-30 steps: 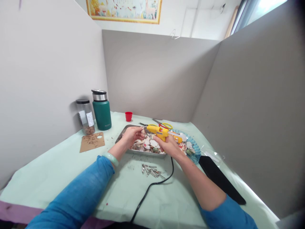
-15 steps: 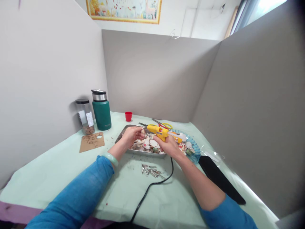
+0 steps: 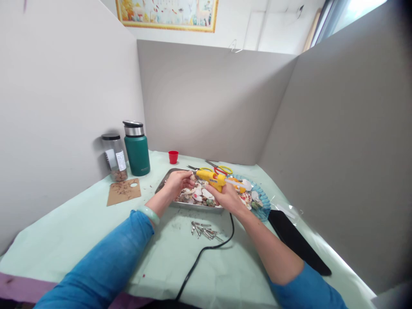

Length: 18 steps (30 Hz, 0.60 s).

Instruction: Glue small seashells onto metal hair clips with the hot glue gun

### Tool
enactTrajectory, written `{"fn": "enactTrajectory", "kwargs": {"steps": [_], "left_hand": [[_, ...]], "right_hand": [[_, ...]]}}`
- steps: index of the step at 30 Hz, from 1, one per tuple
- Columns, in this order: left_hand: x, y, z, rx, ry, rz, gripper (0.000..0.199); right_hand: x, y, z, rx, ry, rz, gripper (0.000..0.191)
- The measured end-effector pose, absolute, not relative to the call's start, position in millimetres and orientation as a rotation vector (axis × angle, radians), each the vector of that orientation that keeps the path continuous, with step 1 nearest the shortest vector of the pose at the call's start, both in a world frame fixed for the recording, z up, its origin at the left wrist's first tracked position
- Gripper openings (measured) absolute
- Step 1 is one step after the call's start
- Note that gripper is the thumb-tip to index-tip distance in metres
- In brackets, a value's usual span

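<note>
Nearest was a purple strip (image 3: 28, 281) along the front of the bench (image 3: 167, 266), which had a creased pale green cover; a black cord (image 3: 201, 252) snaked over it, smooth and rubbery-looking, past a loose pile of slim silvery metal bits (image 3: 206, 231); off to the right lay a flat matte-black slab (image 3: 301, 242).

Right hand (image 3: 229, 198) had its fingers wrapped around the grip of a yellow plastic glue gun (image 3: 210, 179), a cloudy white stick (image 3: 238, 185) poking out the back; some dark print on the gun's side, too small to read. Left hand (image 3: 179, 184), with a pale green bangle (image 3: 150, 214) at the wrist, had its fingers narrow, pinching a small pale piece (image 3: 192, 176) right by the nozzle; couldn't tell what it was.

Both hands were above a shallow metal tray (image 3: 196, 206) full of shells (image 3: 198, 198); just right of it, a scalloped blue see-through plate (image 3: 265, 207) held more bits.

Left side: brown card (image 3: 124, 195) with a hole and crumbs; a see-through jar (image 3: 112, 150) with white labels, text unreadable; a matte green bottle (image 3: 137, 154), its tiny mark illegible too; farther back, a red cup (image 3: 173, 157) and scissors (image 3: 228, 170); then grey partitions (image 3: 206, 103) and a gold-framed picture (image 3: 167, 15).
</note>
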<state>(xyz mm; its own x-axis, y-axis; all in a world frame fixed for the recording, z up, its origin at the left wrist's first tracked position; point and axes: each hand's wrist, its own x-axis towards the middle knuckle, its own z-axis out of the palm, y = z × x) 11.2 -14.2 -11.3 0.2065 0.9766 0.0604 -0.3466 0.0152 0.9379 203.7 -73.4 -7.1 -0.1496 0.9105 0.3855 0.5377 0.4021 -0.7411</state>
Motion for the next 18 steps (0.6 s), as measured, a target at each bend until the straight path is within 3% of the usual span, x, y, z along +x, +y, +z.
{"fn": "enactTrajectory", "kwargs": {"steps": [18], "left_hand": [[10.9,-13.2,-12.4,1.058,0.77,1.217,0.013]], "right_hand": [[204.3,-73.0,-7.3,-1.286,-1.823,0.535,0.032]]}}
